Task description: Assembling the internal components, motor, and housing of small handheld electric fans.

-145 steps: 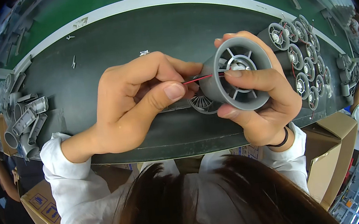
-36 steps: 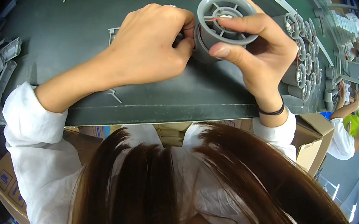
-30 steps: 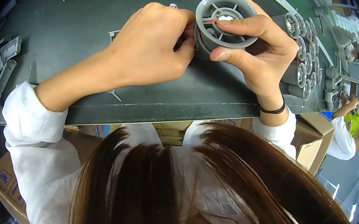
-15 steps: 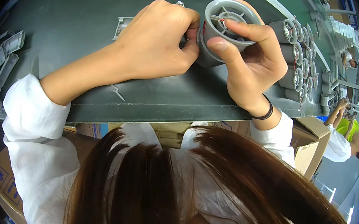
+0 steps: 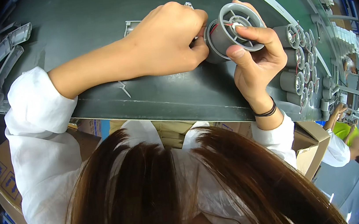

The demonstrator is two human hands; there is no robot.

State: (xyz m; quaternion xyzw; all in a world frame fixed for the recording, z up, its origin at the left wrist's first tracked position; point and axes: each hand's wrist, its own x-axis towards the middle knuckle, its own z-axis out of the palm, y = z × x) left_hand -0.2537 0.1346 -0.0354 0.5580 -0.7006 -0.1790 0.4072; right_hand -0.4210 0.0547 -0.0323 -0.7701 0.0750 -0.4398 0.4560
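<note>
- So the grey round housing (image 5: 223, 39) with the spoked front is up around 1 o'clock, tipped toward the camera, red wire (image 5: 228, 24) showing among the spokes.
- Right hand (image 5: 258, 54) is clamped on it, thumb at the rim's 7 o'clock, index finger reaching over the spokes.
- Left hand (image 5: 175, 39) sits at 12, fingers curled in at the housing's 9 o'clock side. Tips are hidden, so can't tell if they're pinching anything.
- Another grey round section (image 5: 213, 54) is tucked at its 8 o'clock; can't tell if they're joined.
- Similar housings (image 5: 292, 82) are stacked between 2 and 3.
- Loose curved grey parts (image 5: 6, 72) at 10, on the dark table (image 5: 168, 93).
</note>
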